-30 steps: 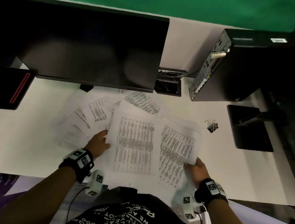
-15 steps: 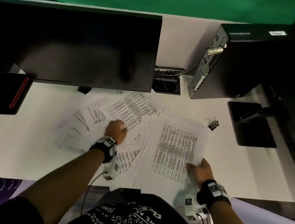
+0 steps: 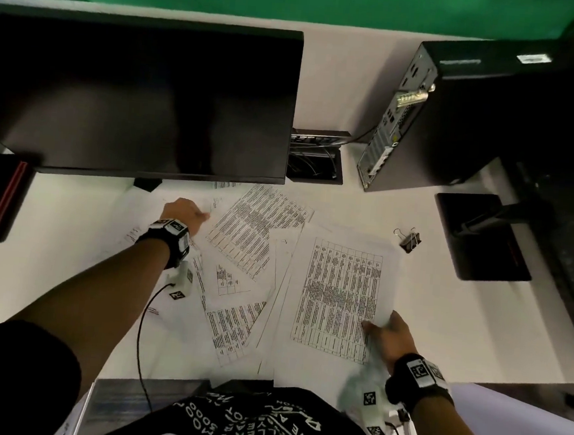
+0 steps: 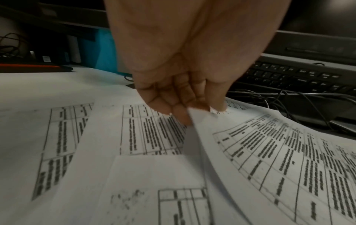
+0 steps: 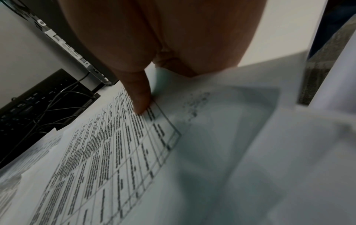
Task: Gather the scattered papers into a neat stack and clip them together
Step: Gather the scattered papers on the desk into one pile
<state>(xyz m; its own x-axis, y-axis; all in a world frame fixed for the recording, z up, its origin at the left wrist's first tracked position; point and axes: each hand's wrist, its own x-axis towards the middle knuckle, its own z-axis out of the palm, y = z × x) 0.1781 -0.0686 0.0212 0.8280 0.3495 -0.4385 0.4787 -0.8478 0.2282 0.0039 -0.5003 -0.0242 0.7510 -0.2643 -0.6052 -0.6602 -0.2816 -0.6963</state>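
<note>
white gridded sheet (image 3: 339, 295) lies lengthwise away, right hand (image 3: 389, 335) pinching its near corner; left hand (image 3: 184, 214) pinches another sheet (image 4: 279, 159).

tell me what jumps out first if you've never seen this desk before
Printed papers fan across the white desk below a dark monitor. The left hand pinches a sheet's corner at the far side, while the right hand holds the sheet nearest it. A black binder clip lies alone to the right.
</note>
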